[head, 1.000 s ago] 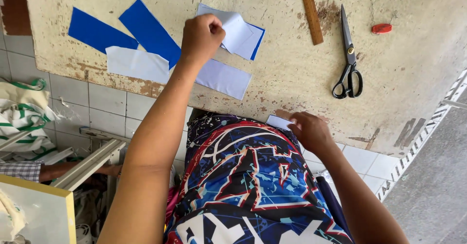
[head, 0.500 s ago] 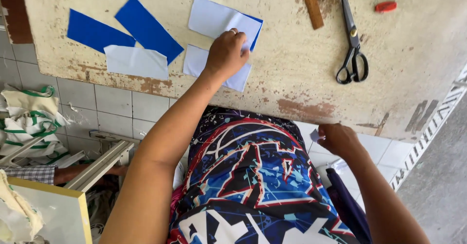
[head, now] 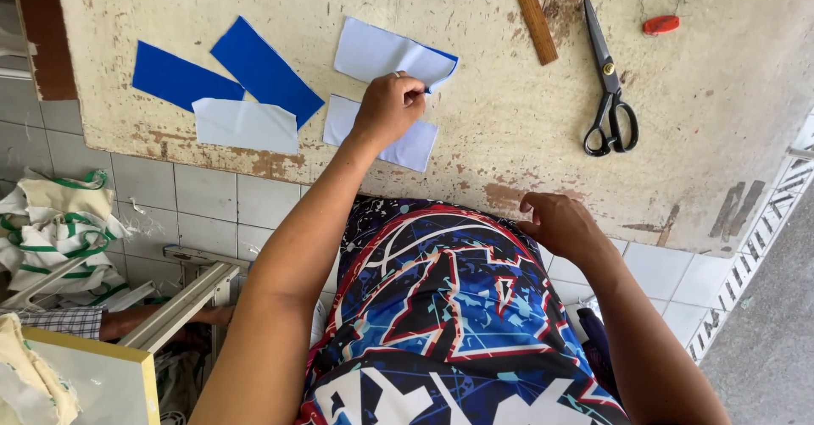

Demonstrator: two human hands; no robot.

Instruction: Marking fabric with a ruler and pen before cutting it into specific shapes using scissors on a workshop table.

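Overhead, left hand (head: 388, 110) outstretched, fingers pinching pale blue fabric piece (head: 381, 52), right hand (head: 561, 224) loosely curled at table edge (head: 543, 196), holding nothing

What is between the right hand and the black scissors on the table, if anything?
Nothing visible. The right hand rests at the table's near edge, and only bare, worn tabletop lies between it and the scissors. The left hand is off to the side, pinching the pale blue fabric piece.

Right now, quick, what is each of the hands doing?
Left hand: closed, pinching the edge of the pale blue fabric piece on the table.
Right hand: loosely curled at the table's edge, holding nothing visible.
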